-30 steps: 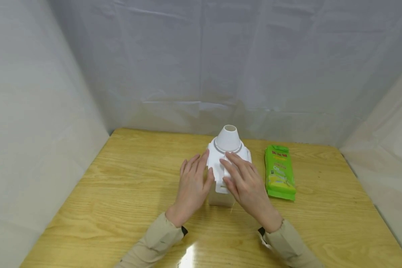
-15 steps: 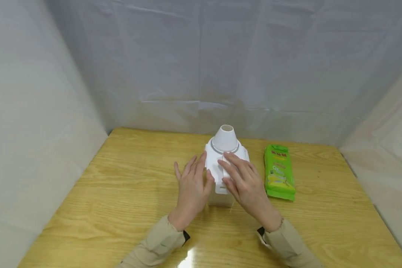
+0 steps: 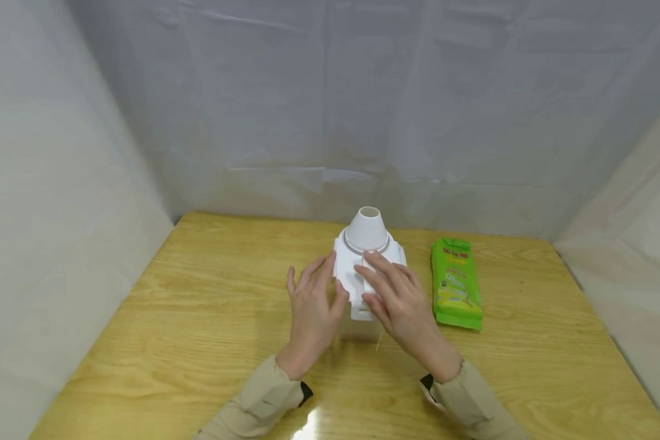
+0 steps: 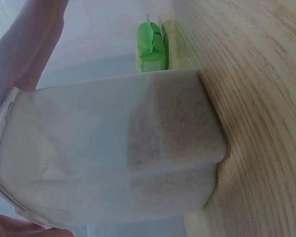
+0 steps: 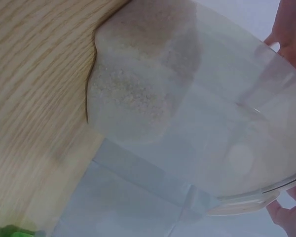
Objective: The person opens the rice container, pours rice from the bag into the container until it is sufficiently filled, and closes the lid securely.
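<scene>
A tall translucent storage container (image 4: 79, 143) stands upright on the table, its lower part filled with pale rice-like grains (image 5: 130, 94). On top is a white lid (image 3: 348, 275) with a cone-shaped white piece (image 3: 366, 231) towards its far end. My left hand (image 3: 312, 321) touches the lid's left edge, index finger and thumb spread along it, the little finger lifted away. My right hand (image 3: 408, 308) rests its extended fingers over the raised strip on the lid's right half, thumb near the front edge. Part of the lid is hidden beneath that hand.
To the right of the container lies a green printed soft packet (image 3: 456, 284). Under everything is a wooden table (image 3: 209, 305). Pale sheeting (image 3: 253, 110) hangs behind and at both sides.
The left hand's little finger has spread outward from the others. Container, packet and table have shifted slightly left in view. The right hand keeps its place on the lid.
</scene>
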The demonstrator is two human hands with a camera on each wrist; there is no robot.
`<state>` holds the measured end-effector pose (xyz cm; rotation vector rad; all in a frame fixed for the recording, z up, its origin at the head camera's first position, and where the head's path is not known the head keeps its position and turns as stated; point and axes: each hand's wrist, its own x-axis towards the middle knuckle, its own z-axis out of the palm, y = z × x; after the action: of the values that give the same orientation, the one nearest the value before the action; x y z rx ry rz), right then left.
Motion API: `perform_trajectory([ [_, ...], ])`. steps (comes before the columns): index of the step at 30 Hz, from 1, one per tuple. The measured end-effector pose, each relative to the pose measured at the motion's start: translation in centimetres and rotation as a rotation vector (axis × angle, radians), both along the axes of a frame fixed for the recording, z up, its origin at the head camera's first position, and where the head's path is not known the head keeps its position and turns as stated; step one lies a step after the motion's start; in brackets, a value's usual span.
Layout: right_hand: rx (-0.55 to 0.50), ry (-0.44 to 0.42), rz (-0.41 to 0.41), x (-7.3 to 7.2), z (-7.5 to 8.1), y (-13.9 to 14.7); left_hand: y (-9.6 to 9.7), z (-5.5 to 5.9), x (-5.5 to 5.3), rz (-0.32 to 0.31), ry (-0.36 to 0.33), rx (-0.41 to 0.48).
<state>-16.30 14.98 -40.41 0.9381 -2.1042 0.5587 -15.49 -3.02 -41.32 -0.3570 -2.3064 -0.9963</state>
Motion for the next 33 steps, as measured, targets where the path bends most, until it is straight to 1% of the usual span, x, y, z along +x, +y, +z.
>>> perform_trajectory([
  [5, 0.0, -0.024, 0.005, -0.1, -0.02, -0.16, -0.1, -0.1, -0.17, 0.005, -0.015, 0.051],
  [11, -0.004, -0.04, 0.012, -0.39, -0.13, -0.33, -0.07, -0.2, -0.28, 0.003, -0.032, 0.082],
  [15, -0.007, -0.047, 0.015, -0.48, -0.22, -0.41, -0.02, -0.2, -0.22, 0.016, -0.021, 0.051],
  [23, -0.006, -0.04, 0.001, -0.16, -0.24, -0.59, 0.23, -0.47, 0.03, 0.071, 0.096, -0.092],
  [27, -0.007, -0.028, -0.004, -0.02, -0.17, -0.47, 0.23, -0.39, 0.18, 0.068, 0.099, -0.12],
  [33, -0.012, -0.025, 0.014, 0.11, 0.22, 0.19, 0.05, -0.36, -0.05, 0.031, 0.079, -0.141],
])
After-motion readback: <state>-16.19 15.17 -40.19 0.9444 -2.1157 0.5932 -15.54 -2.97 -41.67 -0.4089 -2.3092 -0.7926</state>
